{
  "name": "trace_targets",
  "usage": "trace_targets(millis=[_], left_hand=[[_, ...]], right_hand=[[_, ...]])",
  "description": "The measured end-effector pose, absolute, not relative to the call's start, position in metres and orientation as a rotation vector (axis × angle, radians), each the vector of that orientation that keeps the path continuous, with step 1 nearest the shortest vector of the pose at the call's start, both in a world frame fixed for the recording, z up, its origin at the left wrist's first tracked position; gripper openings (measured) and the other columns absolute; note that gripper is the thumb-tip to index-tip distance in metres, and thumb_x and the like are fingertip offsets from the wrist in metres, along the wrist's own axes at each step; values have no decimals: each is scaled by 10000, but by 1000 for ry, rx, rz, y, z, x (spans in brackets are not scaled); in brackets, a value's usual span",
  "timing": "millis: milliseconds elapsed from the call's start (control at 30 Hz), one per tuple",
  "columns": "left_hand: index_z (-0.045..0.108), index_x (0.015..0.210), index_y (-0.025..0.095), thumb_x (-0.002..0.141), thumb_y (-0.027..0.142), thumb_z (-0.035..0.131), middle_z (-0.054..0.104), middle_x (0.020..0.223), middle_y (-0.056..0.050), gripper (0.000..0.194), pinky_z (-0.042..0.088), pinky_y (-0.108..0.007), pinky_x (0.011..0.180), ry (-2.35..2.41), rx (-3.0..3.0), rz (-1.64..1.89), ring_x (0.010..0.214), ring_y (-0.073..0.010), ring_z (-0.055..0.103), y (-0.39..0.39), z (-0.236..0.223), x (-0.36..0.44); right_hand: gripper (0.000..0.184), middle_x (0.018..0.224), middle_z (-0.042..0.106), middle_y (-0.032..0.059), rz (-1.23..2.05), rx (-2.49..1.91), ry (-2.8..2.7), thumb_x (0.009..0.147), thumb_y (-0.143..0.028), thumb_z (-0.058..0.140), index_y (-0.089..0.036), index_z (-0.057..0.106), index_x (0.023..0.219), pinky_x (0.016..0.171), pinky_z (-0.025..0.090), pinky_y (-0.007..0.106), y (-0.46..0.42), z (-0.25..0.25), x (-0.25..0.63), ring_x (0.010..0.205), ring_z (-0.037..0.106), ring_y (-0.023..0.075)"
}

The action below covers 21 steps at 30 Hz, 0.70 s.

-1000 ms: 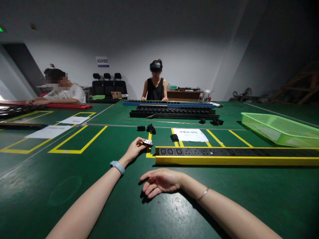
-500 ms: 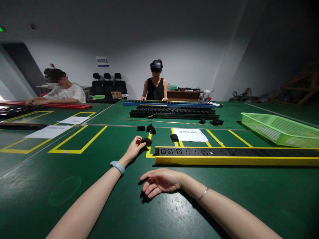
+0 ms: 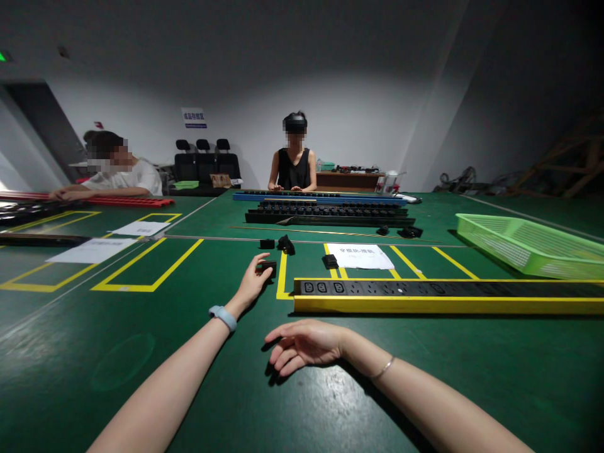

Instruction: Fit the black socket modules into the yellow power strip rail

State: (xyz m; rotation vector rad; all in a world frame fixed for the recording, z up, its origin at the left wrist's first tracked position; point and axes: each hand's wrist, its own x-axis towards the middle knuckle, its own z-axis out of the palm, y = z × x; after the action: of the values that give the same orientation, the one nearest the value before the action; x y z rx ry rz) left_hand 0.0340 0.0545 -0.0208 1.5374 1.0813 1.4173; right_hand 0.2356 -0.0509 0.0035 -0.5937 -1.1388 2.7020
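My left hand (image 3: 252,280) is closed on a small black block (image 3: 269,268), with the thumb in front and the fingers behind it. Palm turned sideways and fingers loosely apart, my right hand (image 3: 306,343) rests on the green table (image 3: 226,396) and holds nothing. Beyond the left hand lie a flat black piece (image 3: 267,243) and an irregular black piece (image 3: 285,244). A long yellow-edged socket strip (image 3: 443,305), its black face set with outlets, runs from the middle to the right edge. Another black block (image 3: 331,261) sits just behind its left end.
A printed white sheet (image 3: 360,257) lies behind the strip, and a light green basket (image 3: 523,248) stands at the right. Farther back are black rails (image 3: 330,217) and a blue rail (image 3: 321,197). One co-worker (image 3: 295,167) is across the table; another (image 3: 123,173) sits at the left.
The black block in my left hand has shifted slightly left and turned between the fingers. My right hand stays where it was. The co-worker opposite has moved both hands inward.
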Motion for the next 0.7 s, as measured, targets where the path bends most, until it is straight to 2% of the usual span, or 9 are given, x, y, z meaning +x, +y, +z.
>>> trace_targets(millis=[133, 467, 700], left_hand=[[396, 1357, 243, 742, 303, 693, 614, 1123, -64, 685, 479, -369, 925, 1067, 1564, 1388, 1012, -184, 612, 54, -21, 36], [284, 1438, 239, 716, 215, 695, 661, 1139, -78, 831, 461, -398, 953, 1073, 1642, 1356, 1033, -197, 632, 51, -17, 37], [269, 1452, 232, 726, 210, 687, 661, 1141, -83, 838, 441, -409, 973, 1085, 1683, 1343, 1028, -198, 632, 49, -16, 37]], right_hand=[[430, 908, 670, 85, 2704, -591, -1139, 788, -359, 685, -130, 570, 1134, 882, 460, 374, -51, 3, 235, 863, 674, 186], [441, 908, 670, 89, 2701, -593, -1134, 784, -358, 689, -126, 570, 1139, 888, 457, 381, -51, 4, 236, 860, 674, 188], [443, 910, 677, 95, 2708, -597, -1127, 780, -351, 692, -125, 569, 1141, 885, 460, 381, -50, 3, 236, 859, 679, 191]])
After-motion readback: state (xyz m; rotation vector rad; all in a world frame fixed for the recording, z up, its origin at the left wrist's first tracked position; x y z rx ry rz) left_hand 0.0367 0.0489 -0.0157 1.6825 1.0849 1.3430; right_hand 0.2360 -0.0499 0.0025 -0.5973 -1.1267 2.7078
